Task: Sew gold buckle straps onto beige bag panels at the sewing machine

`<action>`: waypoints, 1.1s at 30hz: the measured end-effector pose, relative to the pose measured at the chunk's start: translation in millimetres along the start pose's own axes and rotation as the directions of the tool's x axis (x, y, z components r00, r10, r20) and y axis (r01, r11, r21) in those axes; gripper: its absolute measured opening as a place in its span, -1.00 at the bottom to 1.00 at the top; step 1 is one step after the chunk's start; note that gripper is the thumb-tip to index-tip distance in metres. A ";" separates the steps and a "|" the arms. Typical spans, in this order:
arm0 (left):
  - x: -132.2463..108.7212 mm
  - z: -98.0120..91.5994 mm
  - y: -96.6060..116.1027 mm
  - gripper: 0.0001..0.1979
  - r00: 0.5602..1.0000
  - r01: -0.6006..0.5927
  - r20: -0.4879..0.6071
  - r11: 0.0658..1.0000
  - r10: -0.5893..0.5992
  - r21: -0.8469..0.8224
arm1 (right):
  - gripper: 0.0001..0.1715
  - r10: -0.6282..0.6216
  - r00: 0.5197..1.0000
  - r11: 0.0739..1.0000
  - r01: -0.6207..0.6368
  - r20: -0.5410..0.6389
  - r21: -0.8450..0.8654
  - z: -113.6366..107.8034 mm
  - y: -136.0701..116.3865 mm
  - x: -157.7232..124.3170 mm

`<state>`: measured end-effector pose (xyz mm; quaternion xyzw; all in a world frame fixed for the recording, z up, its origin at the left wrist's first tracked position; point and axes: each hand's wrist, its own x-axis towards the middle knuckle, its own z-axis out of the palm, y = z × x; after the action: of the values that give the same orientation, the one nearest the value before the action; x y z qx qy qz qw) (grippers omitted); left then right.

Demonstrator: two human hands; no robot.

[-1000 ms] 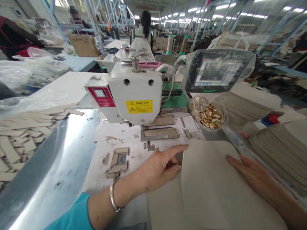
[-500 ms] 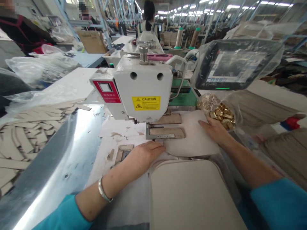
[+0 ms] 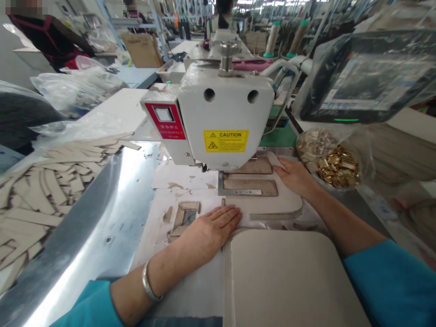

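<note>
Pressing flat, fingers together, both the left hand (image 3: 207, 227) and right hand (image 3: 295, 178) hold the beige panel (image 3: 272, 206) near the sewing machine (image 3: 225, 113) clamp, risking pinched fingertips.

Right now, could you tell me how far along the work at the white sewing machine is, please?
Looks done: a beige rounded leather panel already lies under the white sewing machine, beneath its metal clamp frame. In hand: the left hand presses flat at the panel's near edge, the right hand on its far side. Left: a stack of beige panels waits nearest the person; the bagged gold metal fittings sit untouched.
</note>
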<state>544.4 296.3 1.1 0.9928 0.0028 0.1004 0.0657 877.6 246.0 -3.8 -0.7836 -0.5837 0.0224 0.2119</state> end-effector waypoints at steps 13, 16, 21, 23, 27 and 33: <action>5.5 -1.5 4.5 -0.58 0.985 0.170 -0.002 0.984 -0.171 -0.056 | -0.57 0.065 0.997 0.991 -0.070 -0.051 -0.111 0.1 -14.7 -8.5; 11.2 -4.2 1.6 -0.62 0.981 0.193 0.015 0.976 -0.193 -0.101 | -0.30 -0.005 0.986 0.997 -0.008 -0.167 -0.076 -11.8 -17.9 -26.4; 13.8 -3.8 -0.4 -0.62 0.987 0.161 0.009 0.980 -0.161 -0.116 | -0.69 -0.247 0.966 0.960 0.254 -0.072 0.113 -38.9 -18.1 -88.6; 13.1 -1.6 -1.0 -0.62 0.989 0.148 -0.007 0.984 -0.150 -0.102 | -0.70 -0.283 0.959 0.943 0.278 0.002 0.185 -43.2 -13.3 -111.9; 11.8 2.5 -2.4 -0.61 0.991 0.123 -0.050 0.990 -0.126 -0.064 | -0.66 -0.302 0.953 0.929 0.289 0.024 0.232 -43.3 -4.0 -132.7; 10.7 4.6 -2.5 -0.57 0.991 0.117 -0.063 0.991 -0.121 -0.063 | -0.64 -0.309 0.950 0.931 0.291 0.050 0.219 -42.9 -1.1 -131.9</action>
<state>555.9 298.4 -1.5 0.9845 0.0611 0.1296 0.1007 846.8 111.2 7.6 -0.6569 -0.6992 0.0840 0.2694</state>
